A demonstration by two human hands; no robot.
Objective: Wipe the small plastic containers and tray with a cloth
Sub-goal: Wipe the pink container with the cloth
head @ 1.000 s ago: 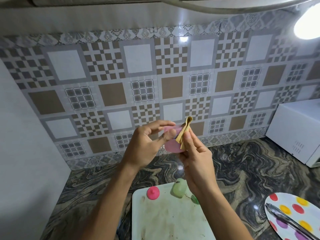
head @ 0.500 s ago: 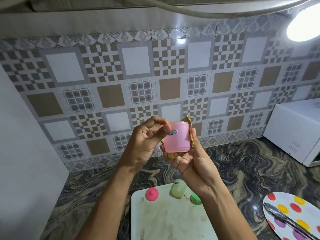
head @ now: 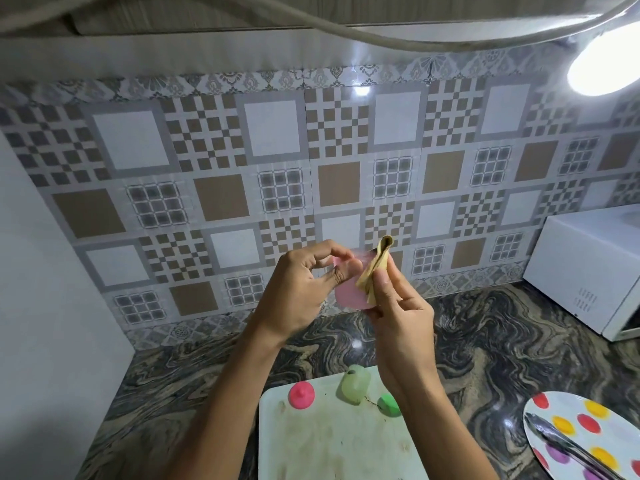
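**Pink container wiped at mid-frame**

At the centre of the frame the pink container [head: 348, 294] is pinched by the left hand [head: 298, 296], while the folded cloth [head: 374, 268] is gripped in the right hand [head: 401, 317] and pressed against its side. The container would best be turned steadily so every face is reached. The stained tray [head: 332, 441], lower centre, is not yet wiped.

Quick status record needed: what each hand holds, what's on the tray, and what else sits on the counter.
left hand: grips pink container, held up over the counter
right hand: pinches folded tan cloth against the container
tray: white, smudged; holds pink cap, pale green container, green cap
plate: polka-dotted, at right, metal utensil on it
appliance: white, far right
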